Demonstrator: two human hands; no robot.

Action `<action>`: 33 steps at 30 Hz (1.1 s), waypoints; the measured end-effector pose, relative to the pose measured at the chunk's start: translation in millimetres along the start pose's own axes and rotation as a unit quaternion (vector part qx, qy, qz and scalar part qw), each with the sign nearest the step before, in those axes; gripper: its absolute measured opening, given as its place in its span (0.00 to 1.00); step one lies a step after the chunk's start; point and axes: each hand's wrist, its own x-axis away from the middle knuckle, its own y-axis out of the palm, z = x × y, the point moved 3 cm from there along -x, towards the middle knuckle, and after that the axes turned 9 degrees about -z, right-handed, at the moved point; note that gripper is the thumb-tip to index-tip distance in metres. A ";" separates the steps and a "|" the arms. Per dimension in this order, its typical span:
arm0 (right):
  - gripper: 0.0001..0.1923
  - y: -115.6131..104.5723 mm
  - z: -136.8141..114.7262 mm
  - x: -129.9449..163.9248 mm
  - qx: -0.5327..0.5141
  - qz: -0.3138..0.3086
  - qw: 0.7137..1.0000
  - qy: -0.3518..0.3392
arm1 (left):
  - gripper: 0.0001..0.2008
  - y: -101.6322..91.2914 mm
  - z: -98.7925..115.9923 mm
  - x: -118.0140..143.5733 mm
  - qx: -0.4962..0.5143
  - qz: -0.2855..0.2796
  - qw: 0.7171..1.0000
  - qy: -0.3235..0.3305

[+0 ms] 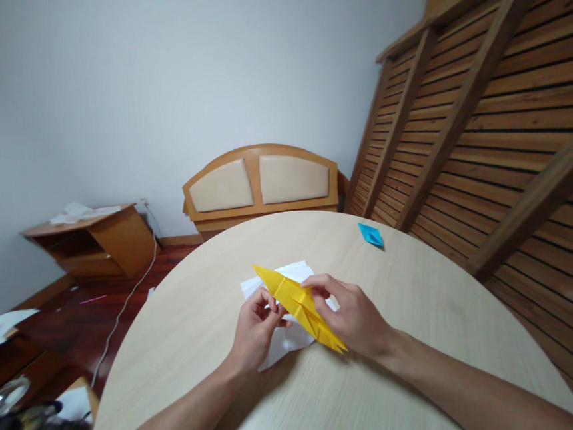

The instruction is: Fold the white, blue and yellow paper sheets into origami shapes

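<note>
A folded piece of yellow paper (294, 298), long and pointed, is held up slantwise between my hands. My left hand (257, 328) pinches its left edge with thumb and fingers. On the opposite edge, my right hand (348, 310) grips it, the thumb and index finger near the creased middle. Beneath the yellow paper lies a crumpled white sheet (285, 343) on the round table (188, 357), partly hidden by my hands. Farther off to the right, a small folded blue paper piece (370, 235) rests on the table, apart from both hands.
Behind the table stands a padded wooden headboard (265, 210). Slatted wooden panels (459, 126) lean along the right. A low cabinet (103, 248) with papers on top stands at left, and a white cable (126, 302) crosses the floor. Lower left holds a dark, shiny object (21, 425).
</note>
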 end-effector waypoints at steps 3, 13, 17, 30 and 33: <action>0.10 0.5 -1.4 -0.3 -0.054 -0.012 0.998 0.025 | 0.25 0.1 1.2 0.3 0.005 -0.007 1.000 0.006; 0.06 -1.2 -2.4 -2.9 -0.059 -0.019 0.998 0.018 | 0.26 0.4 2.4 1.3 0.006 -0.012 1.000 0.022; 0.06 -9.7 -3.0 -6.5 -0.055 0.030 0.998 0.002 | 0.25 -1.4 2.6 0.1 -0.032 -0.001 0.999 0.025; 0.10 -7.9 -10.2 -0.9 0.010 0.003 1.000 -0.019 | 0.24 -2.9 4.4 1.3 -0.098 0.032 0.994 0.040; 0.08 -3.7 -14.5 0.1 0.010 -0.013 1.000 0.011 | 0.24 -1.4 5.0 2.1 -0.098 0.034 0.993 0.053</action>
